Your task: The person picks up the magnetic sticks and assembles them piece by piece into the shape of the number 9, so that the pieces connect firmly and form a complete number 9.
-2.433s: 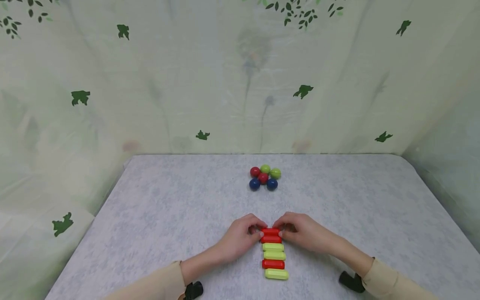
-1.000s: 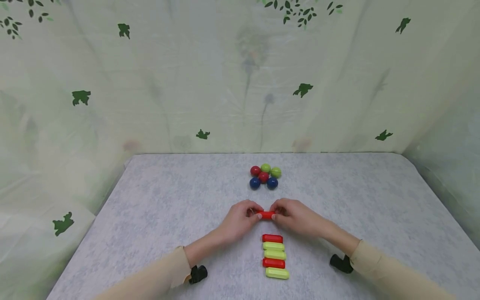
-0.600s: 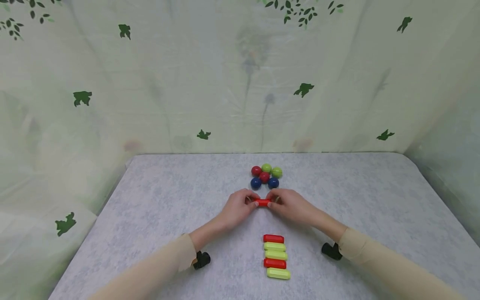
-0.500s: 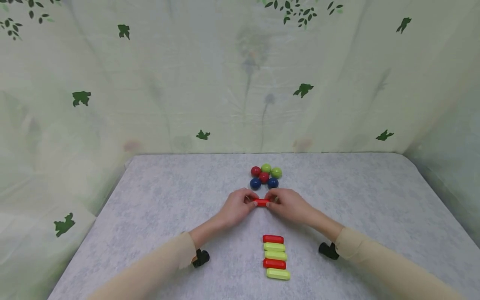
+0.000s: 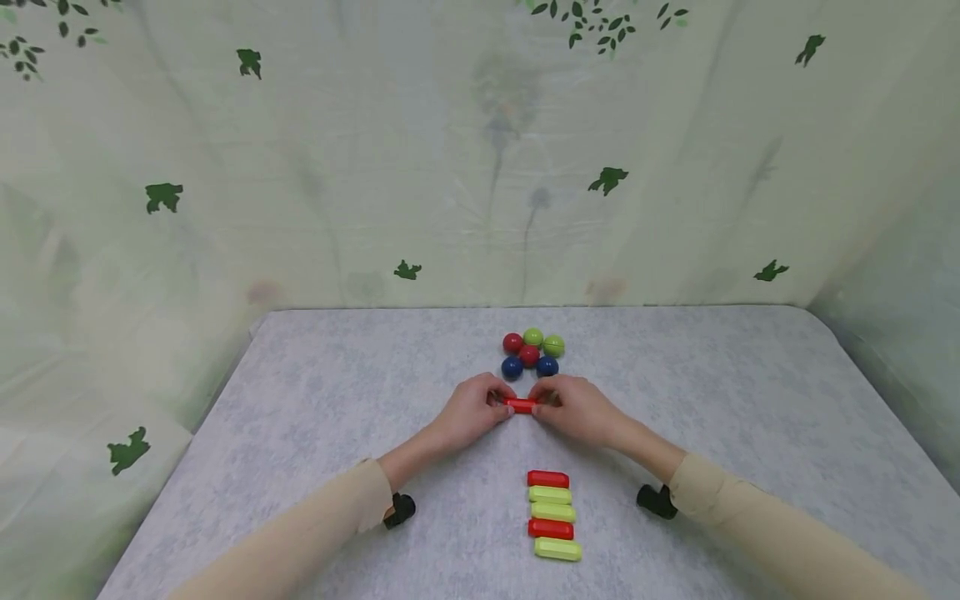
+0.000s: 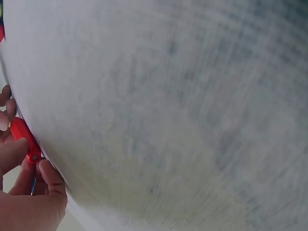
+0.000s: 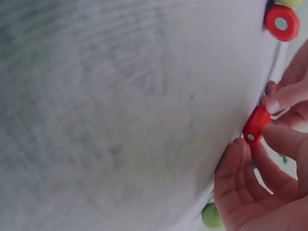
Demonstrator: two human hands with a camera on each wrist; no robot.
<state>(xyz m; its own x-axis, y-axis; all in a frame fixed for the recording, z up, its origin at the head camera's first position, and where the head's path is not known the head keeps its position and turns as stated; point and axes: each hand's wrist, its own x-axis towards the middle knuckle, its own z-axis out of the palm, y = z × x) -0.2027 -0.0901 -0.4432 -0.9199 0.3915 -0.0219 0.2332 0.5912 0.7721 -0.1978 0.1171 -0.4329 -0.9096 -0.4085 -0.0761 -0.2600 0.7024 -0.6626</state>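
Observation:
Between both hands is a short, faceted red magnetic building stick (image 5: pixel 521 406) with a round metal dot in its end. My left hand (image 5: pixel 474 412) pinches its left end between thumb and fingers. At the other end, the thumb and fingers of my right hand (image 5: pixel 581 411) pinch it too. In the right wrist view the same stick (image 7: pixel 256 125) lies close to the tabletop; contact is hard to tell. Just beyond the hands sits a cluster of balls: a red ball (image 5: pixel 528 357), a blue ball (image 5: pixel 512 368), a green ball (image 5: pixel 553 346) and others.
Nearer to me, several sticks lie in a column, among them a red stick (image 5: pixel 548 479), a yellow-green stick (image 5: pixel 550 495) and another yellow-green stick (image 5: pixel 557 549) at the near end. The grey tabletop (image 5: pixel 337 383) ends at a printed curtain (image 5: pixel 337 167).
Both hands have lifted the farthest red stick off the column and carried it away from me, up near the balls. Over the last half second they have hardly moved.

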